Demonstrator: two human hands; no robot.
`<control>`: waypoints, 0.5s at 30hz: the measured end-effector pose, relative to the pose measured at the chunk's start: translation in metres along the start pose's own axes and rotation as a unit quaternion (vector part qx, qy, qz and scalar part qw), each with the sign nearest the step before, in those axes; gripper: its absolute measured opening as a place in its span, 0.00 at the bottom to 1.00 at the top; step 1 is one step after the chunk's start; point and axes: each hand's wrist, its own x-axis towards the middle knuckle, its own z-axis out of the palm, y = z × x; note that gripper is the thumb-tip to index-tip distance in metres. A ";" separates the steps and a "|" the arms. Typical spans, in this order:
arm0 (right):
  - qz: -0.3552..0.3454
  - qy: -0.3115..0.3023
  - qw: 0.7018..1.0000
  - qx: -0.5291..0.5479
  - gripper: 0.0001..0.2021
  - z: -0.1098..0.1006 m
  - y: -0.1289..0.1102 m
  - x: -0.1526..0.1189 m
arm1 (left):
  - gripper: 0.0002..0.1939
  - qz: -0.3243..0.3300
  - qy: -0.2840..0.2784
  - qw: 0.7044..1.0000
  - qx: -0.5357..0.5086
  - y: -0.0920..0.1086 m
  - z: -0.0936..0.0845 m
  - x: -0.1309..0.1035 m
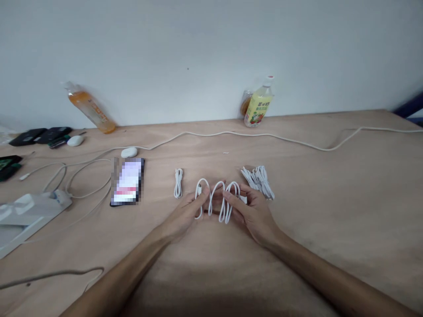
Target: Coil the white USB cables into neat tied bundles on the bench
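A white charging cable (217, 198) hangs in loose loops between my two hands, above the wooden table (317, 189). My left hand (190, 211) pinches it near one end, where a small connector shows by the thumb. On the other side, my right hand (256, 215) is closed around several of its loops, with a white plug end at the fingers. Just beyond my left hand lies a small coiled white cable (178, 182). Past my right hand rests a bundle of folded white cables (259, 180).
A phone (127, 182) with a lit screen lies left, below a white earbud case (129, 152). Farther left sits a white power strip (36, 211). One long cord (251, 134) crosses the back. An orange drink bottle (90, 110) and a yellow-labelled bottle (259, 103) stand at the wall.
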 end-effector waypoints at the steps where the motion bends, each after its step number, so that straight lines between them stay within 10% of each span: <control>1: -0.002 -0.006 1.000 -0.017 0.20 0.000 -0.001 0.000 | 0.30 -0.005 0.000 1.000 -0.007 0.000 0.000 0.000; 15: 0.015 0.004 0.995 -0.098 0.19 0.000 -0.003 -0.003 | 0.26 -0.015 -0.069 0.997 -0.031 -0.001 -0.002 0.001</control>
